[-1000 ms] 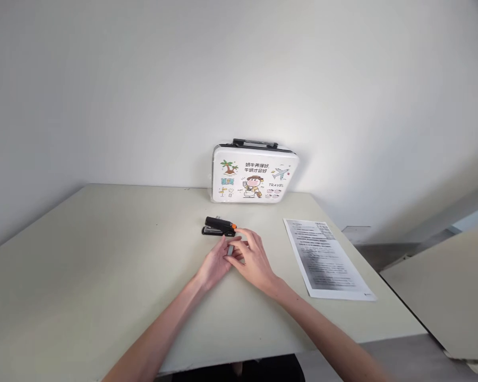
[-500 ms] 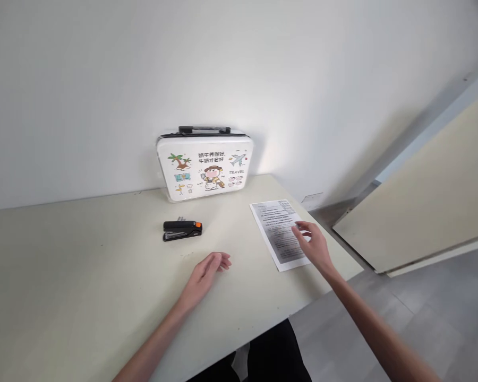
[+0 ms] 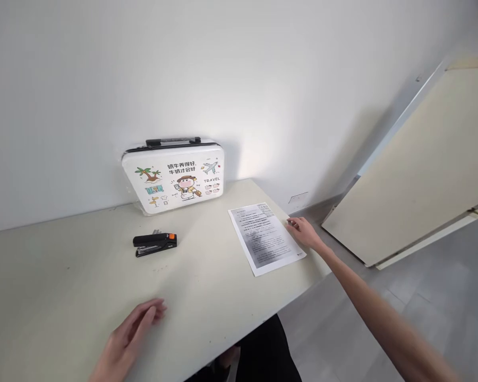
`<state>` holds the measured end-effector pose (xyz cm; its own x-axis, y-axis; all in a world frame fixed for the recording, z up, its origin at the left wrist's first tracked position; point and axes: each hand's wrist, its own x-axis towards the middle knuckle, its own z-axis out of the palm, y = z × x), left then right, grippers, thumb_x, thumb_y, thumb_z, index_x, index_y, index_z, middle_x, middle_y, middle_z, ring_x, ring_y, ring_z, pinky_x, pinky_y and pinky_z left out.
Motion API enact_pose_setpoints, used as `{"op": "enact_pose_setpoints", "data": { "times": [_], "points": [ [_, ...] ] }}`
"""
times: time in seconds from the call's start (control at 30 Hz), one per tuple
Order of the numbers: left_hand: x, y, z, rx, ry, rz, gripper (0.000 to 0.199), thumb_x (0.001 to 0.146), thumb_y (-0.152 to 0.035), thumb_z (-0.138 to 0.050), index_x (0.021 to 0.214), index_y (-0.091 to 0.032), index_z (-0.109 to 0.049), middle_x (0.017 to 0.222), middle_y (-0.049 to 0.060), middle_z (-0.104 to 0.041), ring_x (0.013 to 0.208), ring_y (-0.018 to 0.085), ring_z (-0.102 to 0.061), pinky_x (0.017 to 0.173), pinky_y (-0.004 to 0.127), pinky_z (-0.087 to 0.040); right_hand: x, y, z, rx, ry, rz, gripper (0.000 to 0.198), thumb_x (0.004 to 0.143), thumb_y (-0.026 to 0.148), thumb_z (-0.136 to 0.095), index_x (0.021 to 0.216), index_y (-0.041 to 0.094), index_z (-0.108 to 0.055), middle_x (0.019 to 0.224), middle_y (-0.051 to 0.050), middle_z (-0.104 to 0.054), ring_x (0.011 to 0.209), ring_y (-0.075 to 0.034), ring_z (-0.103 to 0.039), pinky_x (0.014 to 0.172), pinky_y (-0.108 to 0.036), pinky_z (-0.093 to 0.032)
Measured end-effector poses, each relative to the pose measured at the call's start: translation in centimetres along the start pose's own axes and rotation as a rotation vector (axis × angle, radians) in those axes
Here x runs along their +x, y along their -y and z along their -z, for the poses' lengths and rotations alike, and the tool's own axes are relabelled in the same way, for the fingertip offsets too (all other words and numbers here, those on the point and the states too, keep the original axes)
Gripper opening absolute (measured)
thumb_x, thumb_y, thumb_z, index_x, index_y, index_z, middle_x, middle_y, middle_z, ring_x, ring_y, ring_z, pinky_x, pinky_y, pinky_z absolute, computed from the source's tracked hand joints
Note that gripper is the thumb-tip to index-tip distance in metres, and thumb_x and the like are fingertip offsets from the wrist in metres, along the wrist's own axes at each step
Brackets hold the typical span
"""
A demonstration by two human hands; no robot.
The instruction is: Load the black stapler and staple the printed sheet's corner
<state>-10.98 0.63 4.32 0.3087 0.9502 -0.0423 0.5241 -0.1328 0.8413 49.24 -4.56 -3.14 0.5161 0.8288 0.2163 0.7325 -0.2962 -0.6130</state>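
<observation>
A printed sheet of paper (image 3: 266, 239) lies flat toward the right side of the table. My right hand (image 3: 304, 233) is at its right edge, palm down, fingers loosely bent and slightly apart; whether the fingertips touch the sheet I cannot tell. Over the table's front left part is my left hand (image 3: 133, 331), relaxed and holding nothing, its fingers half curled and the thumb apart. Farther back from it, a black stapler (image 3: 155, 243) with an orange patch rests on its side.
A white case (image 3: 179, 180) with cartoon prints and a black handle leans upright against the wall (image 3: 183, 63). The pale table (image 3: 207, 297) ends at the right, above a grey floor (image 3: 342, 323). A cream panel (image 3: 414, 170) stands beyond that edge.
My right hand has moved from above the sheet to its right edge. My left hand has drawn back toward me and to the left. The camera view has turned right.
</observation>
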Motion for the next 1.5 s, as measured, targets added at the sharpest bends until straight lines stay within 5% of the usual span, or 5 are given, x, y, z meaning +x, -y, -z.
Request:
{"op": "enact_pose_setpoints", "data": {
  "times": [0.2,0.6,0.8,1.2,1.5],
  "points": [
    [-2.2,2.0,0.6,0.045,-0.168,0.002,0.062,0.085,-0.083,-0.057,0.100,-0.026,-0.076,0.094,0.005,-0.078,0.091,0.026,-0.076,0.083,0.031,-0.063,1.2,-0.5,-0.9,0.064,0.012,0.084,0.042,0.095,0.045,-0.060,0.129,0.023,-0.070,0.110,-0.010,-0.065,0.083,-0.021,-0.066,0.087,-0.039,-0.058],
    [-2.0,-1.1,-0.2,0.062,-0.233,0.006,0.057,0.087,-0.079,-0.059,0.099,-0.026,-0.075,0.088,0.004,-0.075,0.084,0.025,-0.072,0.080,0.032,-0.060,-3.8,-0.5,-0.8,0.161,-0.124,0.089,0.061,0.097,0.066,-0.053,0.135,0.019,-0.061,0.123,-0.015,-0.064,0.106,-0.027,-0.068,0.100,-0.045,-0.057],
    [-0.9,0.2,0.3,0.116,-0.227,0.030,0.065,0.081,-0.084,-0.060,0.100,-0.024,-0.076,0.084,0.005,-0.075,0.081,0.026,-0.073,0.078,0.033,-0.061,-4.7,1.0,-0.1,0.063,-0.036,0.146,0.064,0.091,0.064,-0.066,0.141,0.024,-0.059,0.143,-0.016,-0.058,0.136,-0.037,-0.055,0.114,-0.055,-0.046],
    [-1.2,0.4,-0.8,0.112,-0.253,0.062,0.062,0.084,-0.080,-0.061,0.104,-0.022,-0.074,0.079,0.003,-0.072,0.077,0.022,-0.069,0.073,0.028,-0.057,-9.9,4.9,0.0,-0.079,0.224,0.494,0.053,0.110,0.047,-0.043,0.162,0.040,-0.040,0.172,0.001,-0.035,0.160,-0.029,-0.031,0.131,-0.060,-0.024],
    [-2.5,-0.1,-1.3,0.179,-0.205,-0.012,0.050,0.093,-0.068,-0.060,0.107,-0.022,-0.074,0.097,0.008,-0.077,0.088,0.024,-0.074,0.080,0.031,-0.060,-15.2,12.0,-1.2,0.027,0.385,0.675,0.060,0.108,0.040,-0.052,0.164,0.045,-0.033,0.172,0.004,-0.031,0.161,-0.032,-0.027,0.131,-0.068,-0.021]
  ]
}}
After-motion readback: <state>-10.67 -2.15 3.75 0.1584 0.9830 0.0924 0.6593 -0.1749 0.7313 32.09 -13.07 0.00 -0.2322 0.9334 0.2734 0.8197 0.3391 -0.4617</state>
